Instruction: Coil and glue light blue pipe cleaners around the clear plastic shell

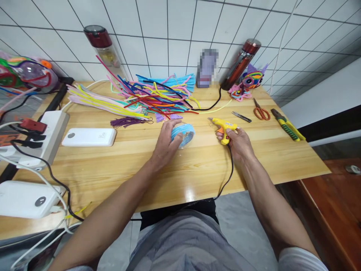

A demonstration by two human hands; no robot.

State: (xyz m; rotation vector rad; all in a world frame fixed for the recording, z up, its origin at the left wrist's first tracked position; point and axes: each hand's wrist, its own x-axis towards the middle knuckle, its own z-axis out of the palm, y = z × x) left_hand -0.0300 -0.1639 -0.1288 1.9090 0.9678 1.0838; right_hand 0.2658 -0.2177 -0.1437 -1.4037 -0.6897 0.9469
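Observation:
My left hand (166, 141) is closed around a round object wrapped in light-blue pipe cleaner (184, 133), resting on the wooden table (180, 177). My right hand (238, 143) grips the handle of a yellow glue gun (224, 126), whose nozzle points left toward the blue object with a gap between them. The gun's black cord (229, 169) runs back over the table's front edge. A heap of colourful pipe cleaners (149, 96) lies just behind both hands.
Small snips (241, 116), orange scissors (261, 112) and yellow-green pliers (287, 125) lie at right. A pipe-cleaner figure (248, 84) and two red-capped bottles (239, 64) stand at the back. Power banks (88, 137) and a power strip (47, 135) sit at left.

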